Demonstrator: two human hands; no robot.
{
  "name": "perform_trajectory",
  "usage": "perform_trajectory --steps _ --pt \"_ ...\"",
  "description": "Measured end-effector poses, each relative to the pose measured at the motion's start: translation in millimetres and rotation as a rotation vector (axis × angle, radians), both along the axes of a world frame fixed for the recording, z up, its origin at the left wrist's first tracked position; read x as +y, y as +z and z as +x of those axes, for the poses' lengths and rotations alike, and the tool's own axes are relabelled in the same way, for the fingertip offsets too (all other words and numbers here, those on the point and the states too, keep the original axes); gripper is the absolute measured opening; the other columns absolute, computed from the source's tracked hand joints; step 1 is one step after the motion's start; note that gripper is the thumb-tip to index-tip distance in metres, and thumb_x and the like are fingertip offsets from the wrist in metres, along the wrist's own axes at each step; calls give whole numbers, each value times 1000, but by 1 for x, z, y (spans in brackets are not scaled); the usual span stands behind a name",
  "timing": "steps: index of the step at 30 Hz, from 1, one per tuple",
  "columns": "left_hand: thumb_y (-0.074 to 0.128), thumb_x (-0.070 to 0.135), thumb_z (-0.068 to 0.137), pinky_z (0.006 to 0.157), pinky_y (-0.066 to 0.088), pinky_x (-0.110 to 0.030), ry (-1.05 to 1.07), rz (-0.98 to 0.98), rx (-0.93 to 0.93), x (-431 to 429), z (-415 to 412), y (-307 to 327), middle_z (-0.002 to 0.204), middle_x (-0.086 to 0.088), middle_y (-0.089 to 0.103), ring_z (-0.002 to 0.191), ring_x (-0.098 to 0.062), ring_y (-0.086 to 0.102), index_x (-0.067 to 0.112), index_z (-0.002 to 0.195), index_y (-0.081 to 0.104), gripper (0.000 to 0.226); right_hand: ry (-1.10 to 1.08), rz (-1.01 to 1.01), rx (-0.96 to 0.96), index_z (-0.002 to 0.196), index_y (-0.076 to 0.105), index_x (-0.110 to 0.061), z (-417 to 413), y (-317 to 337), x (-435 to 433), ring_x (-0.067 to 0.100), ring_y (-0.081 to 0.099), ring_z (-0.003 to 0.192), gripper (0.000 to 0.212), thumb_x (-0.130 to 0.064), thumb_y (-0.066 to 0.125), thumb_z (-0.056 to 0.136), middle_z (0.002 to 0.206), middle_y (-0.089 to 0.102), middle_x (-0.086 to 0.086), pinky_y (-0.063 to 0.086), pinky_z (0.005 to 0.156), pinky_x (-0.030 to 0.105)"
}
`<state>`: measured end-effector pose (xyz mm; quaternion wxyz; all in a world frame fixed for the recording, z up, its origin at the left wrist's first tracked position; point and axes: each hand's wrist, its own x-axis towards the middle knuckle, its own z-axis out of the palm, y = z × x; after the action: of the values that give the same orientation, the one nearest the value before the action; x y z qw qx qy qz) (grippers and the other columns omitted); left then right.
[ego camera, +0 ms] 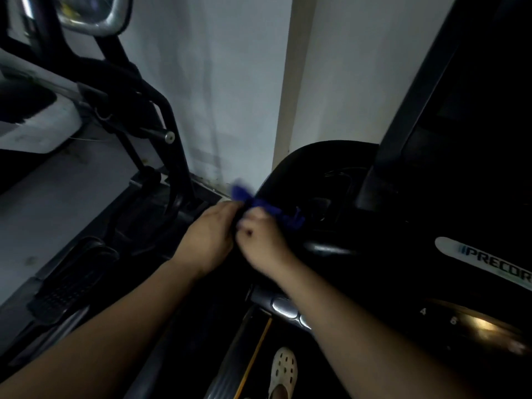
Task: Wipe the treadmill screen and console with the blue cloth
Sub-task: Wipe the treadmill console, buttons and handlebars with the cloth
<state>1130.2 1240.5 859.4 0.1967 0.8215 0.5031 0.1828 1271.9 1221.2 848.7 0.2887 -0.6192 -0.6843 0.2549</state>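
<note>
Cloth: 1 blue cloth (269,207), bunched into a thin twisted strip between my 2 hands, out in front of me above the black curved shroud of the treadmill (331,174).

Long axis: the strip runs from upper left to lower right — one blurred end sticks up toward the wall (218,82), the other trails down over the shroud.

Left hand: my left hand (210,240) is curled shut, fingertips pinched on the cloth at its left part.

Right hand: my right hand (260,237) is a closed fist on the cloth too, knuckles up, touching or nearly touching the left hand; the picture is blurred here.

Console: the dark panel with the white PRECOR label (486,263) lies to my right and lower, apart from the cloth; 2 numerals, 4 and 6, show on the glossy patch beneath it. The screen itself is too dark to make out.

Edges: the black upright post (408,116) rises just right of the shroud; the pale wall corner stands right behind the cloth.

Open room: bare wall above my hands gives free space upward; to the left, a second machine's black frame (161,133) and its ribbed pedal (72,275) close that side in.

Below: 1 white clog (283,370) shows on my foot, beside a yellow stripe on the deck edge.

Counts: 1 cloth, 2 hands, 1 label, 1 pedal, 1 clog — both forearms bare.
</note>
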Motion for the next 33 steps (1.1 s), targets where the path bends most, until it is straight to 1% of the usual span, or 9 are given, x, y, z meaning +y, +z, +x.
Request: perform_trajectory --steps 3,7,11,13,18,21,24,28,33 --pt "43 36 82 101 47 -40 25 -10 23 -11 -19 3 136 -2 56 125 -23 53 19 139 51 59 163 57 -119 72 65 -11 -26 -8 -37 30 53 87 14 -16 53 78 93 56 5 43 77 36" --pt "60 14 91 107 43 -37 16 -2 56 -29 -43 2 142 -6 54 131 -24 50 15 141 51 51 446 10 -23 84 58 -26 -24 6 -82 16 54 89 25 -4 57 72 91 57 -8 46 81 34" --pt "44 28 88 104 45 -37 9 -22 79 -53 -49 6 142 -8 54 129 -27 51 10 138 53 54 217 -44 85 108 57 -19 -20 -5 -87 18 58 97 43 -1 54 69 102 59 0 48 90 35" --pt "31 39 83 101 47 -38 5 -21 82 -62 -50 5 141 -5 55 128 -26 52 13 137 54 64 129 65 -11 96 63 -19 -32 -8 -91 24 54 97 35 -5 51 66 100 57 2 46 90 37" --pt "48 21 87 96 50 -42 -16 -34 96 -73 -59 -2 137 -2 56 123 -27 55 18 133 55 46 488 -68 -292 75 64 -19 -15 0 -106 22 50 90 22 -5 50 65 90 56 -2 45 78 35" --pt "41 22 87 99 49 -39 -59 -4 132 -79 -58 0 139 -3 55 124 -27 54 15 134 55 50 268 -156 -473 83 65 -21 30 -13 -100 23 51 97 19 -11 51 76 102 55 0 45 82 35" --pt "30 32 86 102 48 -40 -129 41 170 -83 -47 -1 142 -5 54 126 -28 54 13 135 56 58 127 -182 -375 74 56 -27 46 -21 -124 13 48 91 18 -10 49 76 97 48 -9 44 79 24" --pt "37 32 90 100 49 -44 -264 102 229 -87 -22 -7 137 -9 58 124 -28 57 13 129 61 49 88 -244 -378 63 54 -27 57 -2 -121 19 52 93 31 -2 51 81 95 50 -4 49 82 34" --pt "37 36 88 108 43 -42 -503 81 300 -115 21 -28 142 -6 55 130 -26 53 17 137 56 56 -117 -203 -363 86 60 -23 64 -20 -131 26 42 115 16 -9 53 80 122 48 3 40 92 29"
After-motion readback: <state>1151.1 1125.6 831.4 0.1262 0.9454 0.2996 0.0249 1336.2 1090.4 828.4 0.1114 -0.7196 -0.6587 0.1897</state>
